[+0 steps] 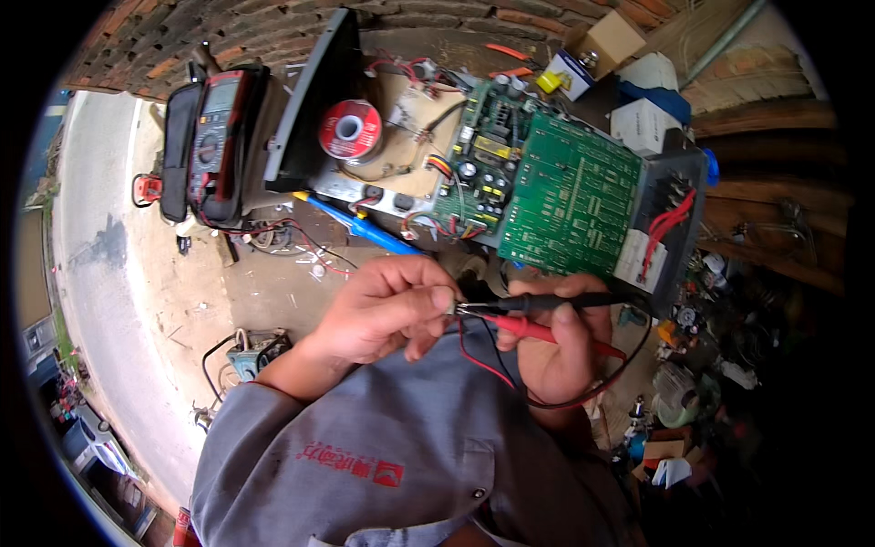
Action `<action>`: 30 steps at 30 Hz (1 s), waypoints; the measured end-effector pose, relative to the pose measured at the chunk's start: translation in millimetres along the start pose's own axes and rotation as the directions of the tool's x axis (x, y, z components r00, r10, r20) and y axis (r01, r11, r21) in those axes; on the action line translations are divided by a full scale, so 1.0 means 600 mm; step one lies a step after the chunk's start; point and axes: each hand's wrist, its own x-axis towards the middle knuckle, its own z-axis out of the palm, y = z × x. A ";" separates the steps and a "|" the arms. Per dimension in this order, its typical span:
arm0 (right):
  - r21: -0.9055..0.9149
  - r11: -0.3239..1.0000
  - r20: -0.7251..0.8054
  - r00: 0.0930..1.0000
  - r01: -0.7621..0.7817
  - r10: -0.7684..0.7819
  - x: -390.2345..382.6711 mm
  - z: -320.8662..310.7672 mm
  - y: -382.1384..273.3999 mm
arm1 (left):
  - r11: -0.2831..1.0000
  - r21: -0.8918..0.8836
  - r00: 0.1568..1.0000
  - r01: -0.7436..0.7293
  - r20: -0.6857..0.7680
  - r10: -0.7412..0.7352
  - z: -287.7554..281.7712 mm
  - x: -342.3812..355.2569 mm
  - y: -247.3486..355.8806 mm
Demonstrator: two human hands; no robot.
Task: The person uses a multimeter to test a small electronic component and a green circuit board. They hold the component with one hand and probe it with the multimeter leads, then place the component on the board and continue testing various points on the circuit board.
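Left hand (387,310): pinching a small part (453,308). Right hand (561,342): closed on black probe (556,301) and red probe (529,328), tips at the part. Green circuit board (570,196), multimeter (214,137), solder spool (350,130) beyond.

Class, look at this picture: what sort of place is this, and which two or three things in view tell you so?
Probably an informal electronics repair workshop. A green circuit board lies exposed in an opened unit, a multimeter sits nearby, and a blue-handled soldering iron lies beside a solder spool.
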 end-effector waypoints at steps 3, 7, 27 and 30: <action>-0.028 0.999 -0.012 1.000 0.028 -0.028 -0.002 0.006 0.002 | 1.000 0.028 0.998 0.004 0.062 -0.005 -0.003 -0.003 0.000; -0.045 0.998 -0.050 0.997 0.053 -0.055 -0.003 0.011 0.004 | 1.000 -0.011 0.997 0.010 0.075 -0.009 -0.006 -0.002 -0.006; -0.638 0.698 0.068 0.927 0.325 -0.369 0.057 -0.003 -0.105 | 0.988 0.119 0.993 -0.095 0.088 0.084 -0.012 0.030 -0.030; -0.716 0.620 0.144 0.938 0.319 -0.316 0.093 -0.006 -0.110 | 0.978 0.174 0.990 -0.113 0.100 0.096 -0.017 0.042 -0.040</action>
